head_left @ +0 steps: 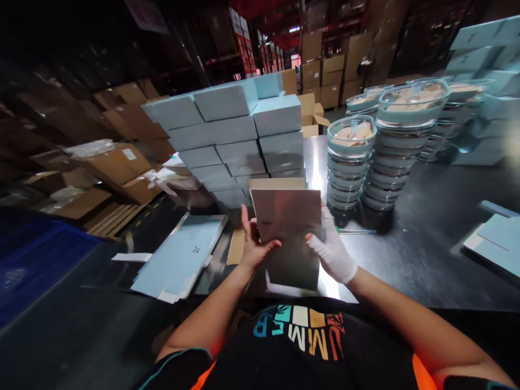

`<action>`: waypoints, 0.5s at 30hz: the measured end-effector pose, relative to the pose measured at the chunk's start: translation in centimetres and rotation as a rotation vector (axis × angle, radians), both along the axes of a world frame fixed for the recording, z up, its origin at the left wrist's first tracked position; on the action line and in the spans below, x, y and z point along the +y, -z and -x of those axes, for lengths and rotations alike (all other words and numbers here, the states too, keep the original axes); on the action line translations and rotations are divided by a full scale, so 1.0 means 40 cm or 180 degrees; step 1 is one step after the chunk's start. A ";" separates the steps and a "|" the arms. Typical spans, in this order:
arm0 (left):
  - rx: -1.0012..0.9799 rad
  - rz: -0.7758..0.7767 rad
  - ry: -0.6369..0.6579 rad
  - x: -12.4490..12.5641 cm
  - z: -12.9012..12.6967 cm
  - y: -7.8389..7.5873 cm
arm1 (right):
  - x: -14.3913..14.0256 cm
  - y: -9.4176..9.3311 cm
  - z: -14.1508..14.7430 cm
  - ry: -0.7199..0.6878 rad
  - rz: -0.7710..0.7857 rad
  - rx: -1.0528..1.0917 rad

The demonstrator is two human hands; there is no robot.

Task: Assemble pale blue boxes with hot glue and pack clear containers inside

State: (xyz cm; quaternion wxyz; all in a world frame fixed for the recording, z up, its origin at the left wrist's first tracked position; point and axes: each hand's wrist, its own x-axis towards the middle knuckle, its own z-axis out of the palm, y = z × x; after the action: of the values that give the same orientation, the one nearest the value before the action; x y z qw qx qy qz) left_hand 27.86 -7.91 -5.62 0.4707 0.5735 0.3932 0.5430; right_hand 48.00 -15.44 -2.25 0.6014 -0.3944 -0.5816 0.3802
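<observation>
Box: one, grey-brown (288,219), held upright between the two hands near the front edge of the table (430,254); whether its lower end is rested on the table cannot be told.
Cream board: one (278,183), seen just behind the box's top edge.
Left hand: bare (257,245); the box is grasped at its left side, thumb laid on the front, one finger raised.
Right hand: clad in a white glove (339,262), thumb tip exposed; the box is grasped by the hand (330,246) at its right side.
Pale boxes: many, stacked in a block (227,132) behind the box; more (483,59) piled at far right.
Glass dishes: several stacks, a shorter one (350,176) set beside a taller one (396,157), right of the box; labels are seen in the top dishes.
Flat pale sheets: one pile (184,254), laid left of the left hand; others (501,244) placed at the right.
Brown cartons: several (117,165), heaped at left; others stacked in the background.
</observation>
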 end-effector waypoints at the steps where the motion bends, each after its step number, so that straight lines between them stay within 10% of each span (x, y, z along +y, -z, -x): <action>1: 0.0101 -0.0122 -0.0054 -0.004 0.004 0.002 | 0.003 -0.012 -0.007 0.0096 -0.0025 -0.0035; 5: 0.0578 -0.0782 -0.0234 -0.024 0.044 -0.010 | 0.020 -0.040 -0.019 0.0019 0.0002 -0.0161; 11: 0.0382 -0.1160 -0.0161 -0.043 0.057 -0.030 | 0.050 -0.047 0.054 0.1145 0.0132 0.0020; 15: 0.0531 -0.1361 -0.0366 -0.059 0.072 0.001 | 0.061 -0.061 0.043 0.0832 -0.0346 -0.0040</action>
State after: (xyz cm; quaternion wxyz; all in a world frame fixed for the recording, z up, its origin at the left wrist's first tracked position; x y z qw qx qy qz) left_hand 25.00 -10.26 -5.64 0.2728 0.6797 0.3388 0.5906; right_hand 46.30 -13.00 0.21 0.6626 -0.4360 -0.5488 0.2641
